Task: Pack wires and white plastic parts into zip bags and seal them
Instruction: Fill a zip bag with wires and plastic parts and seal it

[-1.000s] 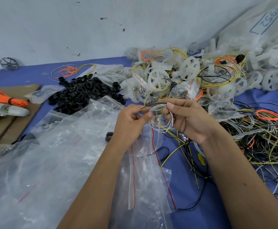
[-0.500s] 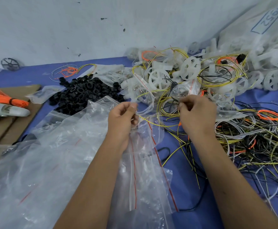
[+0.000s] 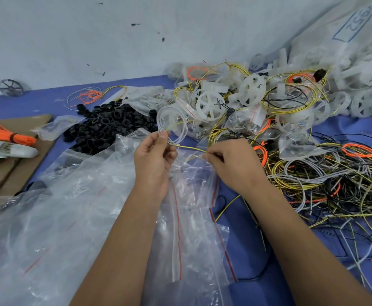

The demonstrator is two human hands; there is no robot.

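My left hand pinches a coiled white wire together with one end of a yellow wire, above the pile of clear zip bags. My right hand pinches the same yellow wire a short way to the right. The stretch between the two hands runs nearly taut. White plastic wheel parts lie heaped behind the hands, some inside small bags. A tangle of loose wires in yellow, black, grey and orange lies to the right.
A heap of black rings sits left of centre. An orange wire bundle and a white tool rest on cardboard at far left. A big bag of white parts leans on the wall at right.
The right hand let go of the white coil, reached into the wire pile and came back pinching a yellow wire. The left hand now lifts the white coil higher.
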